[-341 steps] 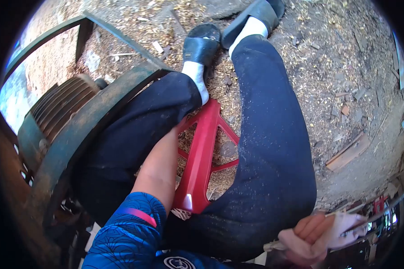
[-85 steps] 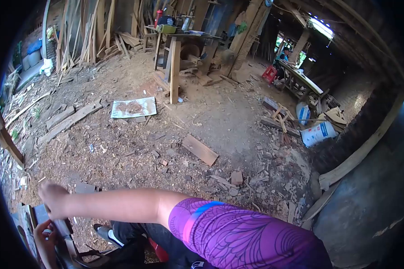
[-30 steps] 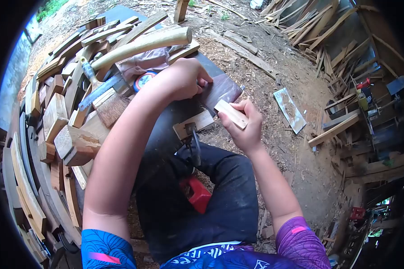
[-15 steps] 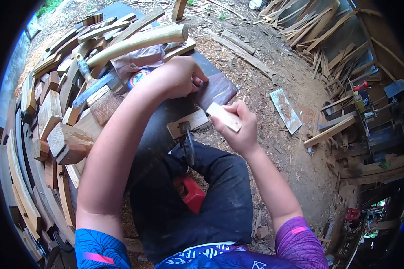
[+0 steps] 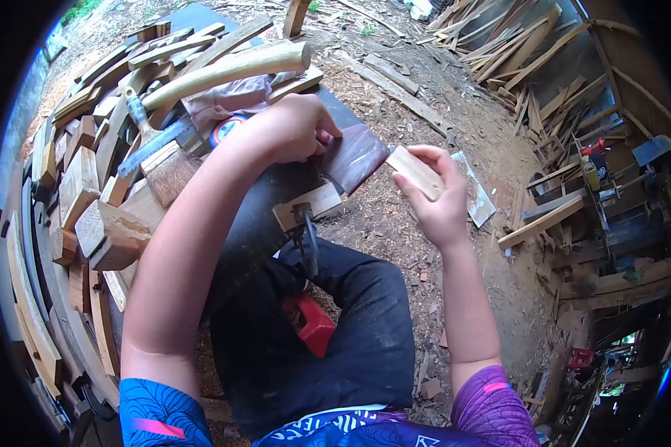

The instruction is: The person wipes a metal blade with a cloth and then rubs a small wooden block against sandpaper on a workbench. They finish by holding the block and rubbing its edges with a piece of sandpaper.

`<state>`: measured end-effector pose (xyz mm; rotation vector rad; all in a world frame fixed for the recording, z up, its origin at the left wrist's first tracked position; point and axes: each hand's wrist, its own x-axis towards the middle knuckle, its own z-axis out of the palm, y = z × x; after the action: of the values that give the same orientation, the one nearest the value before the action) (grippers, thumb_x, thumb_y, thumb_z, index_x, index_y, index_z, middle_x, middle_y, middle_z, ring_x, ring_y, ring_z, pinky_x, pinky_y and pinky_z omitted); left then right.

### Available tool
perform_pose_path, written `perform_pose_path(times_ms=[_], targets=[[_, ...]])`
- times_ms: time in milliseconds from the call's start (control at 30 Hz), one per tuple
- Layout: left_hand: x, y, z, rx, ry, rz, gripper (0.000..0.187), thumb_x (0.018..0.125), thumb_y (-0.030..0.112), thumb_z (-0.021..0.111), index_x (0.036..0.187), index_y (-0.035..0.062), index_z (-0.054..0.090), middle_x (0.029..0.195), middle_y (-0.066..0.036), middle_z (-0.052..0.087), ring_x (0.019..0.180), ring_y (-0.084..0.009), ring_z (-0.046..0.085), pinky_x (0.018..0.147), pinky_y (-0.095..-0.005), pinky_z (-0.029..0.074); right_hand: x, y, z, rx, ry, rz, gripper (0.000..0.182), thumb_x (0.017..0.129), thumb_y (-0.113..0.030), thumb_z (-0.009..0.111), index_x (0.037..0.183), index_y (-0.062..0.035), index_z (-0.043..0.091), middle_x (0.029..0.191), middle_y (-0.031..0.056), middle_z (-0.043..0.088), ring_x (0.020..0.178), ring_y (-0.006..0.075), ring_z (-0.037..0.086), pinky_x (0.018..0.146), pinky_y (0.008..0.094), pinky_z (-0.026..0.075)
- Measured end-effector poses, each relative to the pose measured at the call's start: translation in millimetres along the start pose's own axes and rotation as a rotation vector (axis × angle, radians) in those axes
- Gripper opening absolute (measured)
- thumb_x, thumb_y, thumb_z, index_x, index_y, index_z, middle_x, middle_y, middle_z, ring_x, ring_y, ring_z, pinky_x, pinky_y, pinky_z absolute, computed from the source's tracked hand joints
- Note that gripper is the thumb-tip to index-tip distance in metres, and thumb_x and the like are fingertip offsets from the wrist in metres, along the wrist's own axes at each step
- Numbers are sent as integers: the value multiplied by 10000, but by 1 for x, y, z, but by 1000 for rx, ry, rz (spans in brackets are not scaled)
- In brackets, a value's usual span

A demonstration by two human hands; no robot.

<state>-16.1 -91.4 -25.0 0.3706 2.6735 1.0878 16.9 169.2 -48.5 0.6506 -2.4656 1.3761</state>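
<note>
My left hand (image 5: 302, 127) is closed at the left end of a dark, flat wooden board (image 5: 356, 158), its fingers curled down onto it. The board juts out past the workbench top. In my right hand (image 5: 443, 201) is a pale wooden block (image 5: 416, 171), gripped between thumb and fingers at the board's right end. Its near corner is right at the board's edge. Below the board, a metal clamp (image 5: 309, 238) presses on a short light wood strip (image 5: 317, 203) at the bench edge.
Left on the bench lie a wooden mallet (image 5: 115, 235), a handsaw (image 5: 156, 147), a brush (image 5: 138, 112), a tape measure (image 5: 227, 128), a cloth (image 5: 231, 100) and piled wood offcuts. A red object (image 5: 314, 328) shows between my legs. Scrap wood (image 5: 514, 45) leans at the back right.
My right hand has moved right with the pale block, from over the board's near corner to beyond its right end. My left hand stays on the board.
</note>
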Motion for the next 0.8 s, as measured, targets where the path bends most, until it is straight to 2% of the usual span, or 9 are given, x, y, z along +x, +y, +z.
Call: perform_pose_path(times_ms=[167, 200, 300, 433, 467, 567, 600, 700, 800], targets=[[0, -2, 0, 17, 10, 15, 413, 828, -20, 708, 1222, 102, 727, 1019, -79, 736, 677, -152, 692, 649, -300, 572, 0, -2, 15, -223, -5, -137, 359, 905, -107, 697, 1247, -69, 594, 1085, 185, 713, 979, 335, 723, 824, 407, 563], [0, -2, 1, 16, 11, 18, 414, 827, -21, 709, 1222, 100, 726, 1019, -80, 737, 676, -153, 692, 648, -302, 572, -1, 2, 17, -174, -10, -74, 316, 940, -123, 651, 1247, -74, 594, 1067, 209, 704, 969, 375, 711, 808, 437, 555], [1, -4, 0, 16, 2, 9, 414, 824, -21, 714, 1222, 91, 724, 1033, -87, 737, 672, -158, 693, 643, -307, 571, -4, 12, 21, -334, -105, -230, 300, 960, -141, 628, 1249, -70, 592, 1059, 237, 693, 959, 377, 705, 780, 449, 555], [2, -5, 0, 2, -5, 10, 412, 820, -19, 719, 1219, 84, 723, 1044, -96, 739, 673, -162, 694, 639, -312, 570, -22, 2, 25, -373, -229, -192, 223, 970, -173, 608, 1156, -49, 603, 812, 192, 698, 762, 387, 713, 642, 451, 551], [3, -5, 0, 3, -7, 12, 411, 818, -21, 719, 1217, 82, 723, 1040, -97, 739, 672, -162, 694, 637, -311, 570, -19, 2, 22, -371, -238, -72, 151, 973, -179, 601, 1055, -54, 588, 696, 152, 672, 660, 381, 702, 575, 438, 538], [4, -8, 2, 3, -2, 29, 407, 817, -25, 719, 1210, 78, 726, 1030, -97, 738, 674, -162, 694, 635, -309, 570, 7, 14, 10, -376, -95, -15, 127, 977, -185, 594, 1001, -66, 554, 675, 152, 660, 639, 372, 700, 559, 439, 527], [4, -8, 2, 6, 8, 46, 403, 816, -27, 718, 1206, 76, 728, 1024, -98, 738, 677, -162, 694, 634, -307, 570, 7, 10, 10, -378, -148, 109, 135, 980, -187, 587, 986, -68, 525, 675, 164, 659, 641, 381, 694, 571, 458, 517], [0, -3, -1, -4, 7, 28, 399, 813, -29, 722, 1200, 71, 730, 1013, -95, 737, 687, -163, 695, 632, -308, 569, -16, -5, 18, -305, -317, -101, 143, 991, -181, 567, 984, -52, 505, 682, 169, 664, 628, 359, 698, 571, 462, 512], [3, -7, 1, -13, 6, 31, 403, 812, -26, 728, 1202, 75, 730, 1012, -92, 737, 696, -161, 696, 630, -312, 567, 7, 15, 9, -300, -237, -20, 160, 981, -201, 588, 971, -64, 506, 675, 179, 655, 632, 375, 692, 574, 466, 509]])
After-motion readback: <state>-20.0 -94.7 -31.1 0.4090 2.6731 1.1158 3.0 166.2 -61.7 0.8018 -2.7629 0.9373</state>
